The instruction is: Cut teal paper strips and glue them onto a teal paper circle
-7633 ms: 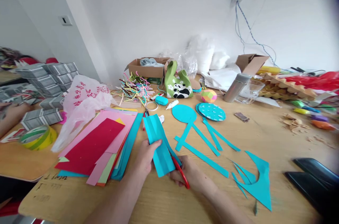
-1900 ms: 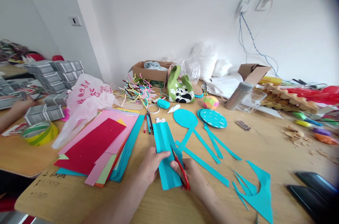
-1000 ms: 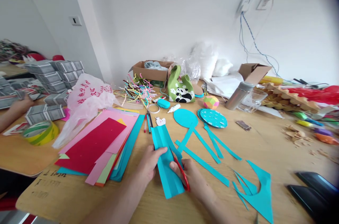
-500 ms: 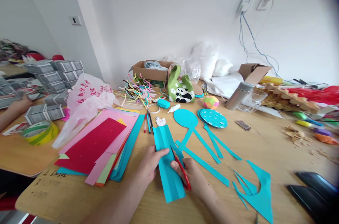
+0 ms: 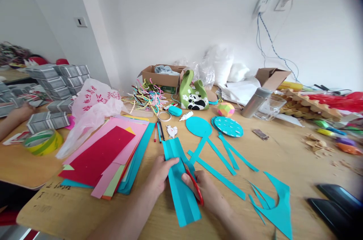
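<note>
My left hand (image 5: 159, 173) grips a creased sheet of blue paper (image 5: 181, 190) by its left side, thumb on top. Red-handled scissors (image 5: 196, 186) are in my right hand (image 5: 208, 190); their blades are at the sheet's right side, partly hidden by the paper and a strip coming away there. Beyond the sheet's top lie a small white cutout (image 5: 171, 131) and several pens (image 5: 161, 130). To the right are blue paper strips (image 5: 221, 177), a plain blue paper oval (image 5: 197, 125), patterned ovals (image 5: 228, 126) and a curved offcut (image 5: 279, 202).
Coloured paper sheets (image 5: 104, 153) are piled at left, near a tape roll (image 5: 43, 142) and a plastic bag (image 5: 93, 107). A panda bag (image 5: 194, 94), metal flask (image 5: 256, 102) and glass mug (image 5: 270, 107) stand behind. Another person's hand (image 5: 24, 113) is at far left.
The blue sheet has shifted slightly down toward me, uncovering more of the white cutout. Both hands keep their hold, with the scissors in nearly the same place.
</note>
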### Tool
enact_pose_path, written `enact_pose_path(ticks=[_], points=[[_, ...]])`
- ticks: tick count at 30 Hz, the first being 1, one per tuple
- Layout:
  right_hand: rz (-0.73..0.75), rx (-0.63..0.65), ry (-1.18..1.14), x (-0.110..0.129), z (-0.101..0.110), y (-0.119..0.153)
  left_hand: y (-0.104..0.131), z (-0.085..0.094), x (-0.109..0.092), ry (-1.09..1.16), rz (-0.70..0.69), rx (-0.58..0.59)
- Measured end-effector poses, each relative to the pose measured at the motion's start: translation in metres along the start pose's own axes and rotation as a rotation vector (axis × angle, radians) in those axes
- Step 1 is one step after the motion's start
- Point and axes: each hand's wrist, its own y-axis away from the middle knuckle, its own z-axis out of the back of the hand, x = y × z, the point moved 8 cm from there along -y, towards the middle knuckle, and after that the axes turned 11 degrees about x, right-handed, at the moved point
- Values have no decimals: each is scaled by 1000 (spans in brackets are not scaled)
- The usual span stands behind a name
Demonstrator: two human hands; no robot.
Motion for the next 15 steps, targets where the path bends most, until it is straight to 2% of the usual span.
enact_pose_path(ticks=[7, 15], points=[[-35, -29, 18, -3, 1, -1, -1, 0, 1, 2, 8, 17], [7, -65, 23, 3, 4, 1, 1, -5, 5, 7, 29, 34]])
